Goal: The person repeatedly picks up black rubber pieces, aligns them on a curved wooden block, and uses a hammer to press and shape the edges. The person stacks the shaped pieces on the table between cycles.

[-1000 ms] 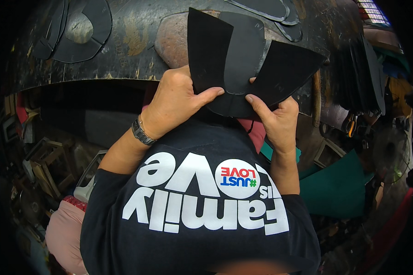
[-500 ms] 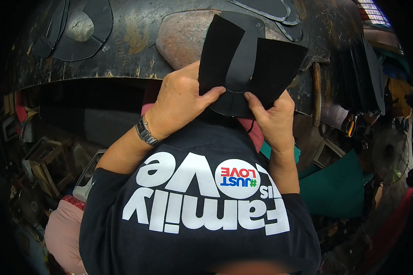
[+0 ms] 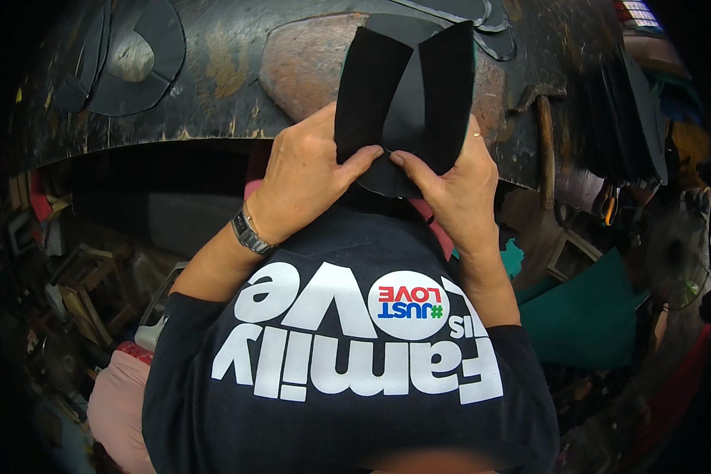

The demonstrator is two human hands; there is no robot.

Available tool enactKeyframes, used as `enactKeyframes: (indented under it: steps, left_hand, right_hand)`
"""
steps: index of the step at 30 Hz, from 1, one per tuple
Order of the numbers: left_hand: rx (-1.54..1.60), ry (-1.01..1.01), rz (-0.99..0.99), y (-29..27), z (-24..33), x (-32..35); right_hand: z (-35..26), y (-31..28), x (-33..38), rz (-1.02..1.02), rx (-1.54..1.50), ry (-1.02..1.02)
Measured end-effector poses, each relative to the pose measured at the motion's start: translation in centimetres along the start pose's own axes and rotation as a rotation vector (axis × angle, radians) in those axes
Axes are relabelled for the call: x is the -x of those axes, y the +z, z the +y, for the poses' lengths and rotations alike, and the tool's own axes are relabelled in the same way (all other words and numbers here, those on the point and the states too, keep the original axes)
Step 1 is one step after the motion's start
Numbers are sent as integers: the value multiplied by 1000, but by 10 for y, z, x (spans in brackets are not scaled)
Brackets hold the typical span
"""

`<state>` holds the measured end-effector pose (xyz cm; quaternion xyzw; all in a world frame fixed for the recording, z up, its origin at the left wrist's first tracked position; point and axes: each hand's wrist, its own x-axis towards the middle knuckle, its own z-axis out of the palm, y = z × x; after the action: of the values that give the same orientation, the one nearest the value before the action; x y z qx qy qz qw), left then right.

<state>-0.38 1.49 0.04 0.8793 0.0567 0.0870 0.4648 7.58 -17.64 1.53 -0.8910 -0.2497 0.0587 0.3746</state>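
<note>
A black shoe upper piece [image 3: 371, 95], with two wide flaps that look fuzzy and a smooth curved strip between them, is held up at the table's near edge. My left hand [image 3: 304, 162] grips its left side, thumb pressed on the seam at the lower middle. Opposite, my right hand [image 3: 460, 189] grips the right side, its thumb almost meeting the left one on that seam. Both hands are closed; most fingers are hidden behind the flaps. Just beyond the piece lies a reddish-brown stone slab [image 3: 302, 67].
Curved black cut pieces [image 3: 166, 91] lie on the dark worn table [image 3: 213, 118], left and far right. A hammer [image 3: 546, 150] hangs over the edge near orange-handled scissors [image 3: 610, 207]. Black sheets [image 3: 620, 118] are stacked at right. Below are a green sheet [image 3: 581, 316] and wooden frames [image 3: 91, 288].
My right hand has shifted left and its thumb has come closer to my left thumb. The right flap has swung inward and now stands more upright. My left hand has hardly moved.
</note>
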Motion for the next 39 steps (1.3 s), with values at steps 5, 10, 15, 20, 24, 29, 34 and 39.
enactKeyframes:
  steps: [5,10,15,20,24,29,34,39]
  left_hand:
    - [-63,76,3,-4,5,0]
    - [43,-19,18,-12,-5,-1]
    - [38,78,-23,-15,-17,-8]
    - [201,-45,7,-8,-11,-9]
    - [87,-17,-26,-7,-6,-14]
    - [14,-28,1,-7,3,-18]
    - [-114,-50,-62,-9,8,-19]
    - [-144,-44,-36,-7,5,-18]
  right_hand:
    - [-4,-2,2,-11,32,-5]
    - [-3,-1,1,-11,30,-16]
    - [-3,-2,1,-19,30,-66]
    - [-1,-1,1,-11,30,-85]
    - [0,1,1,9,21,-104]
    - [1,1,2,17,23,-88]
    - [1,4,-1,52,48,-75]
    - [-2,12,-2,120,156,-70]
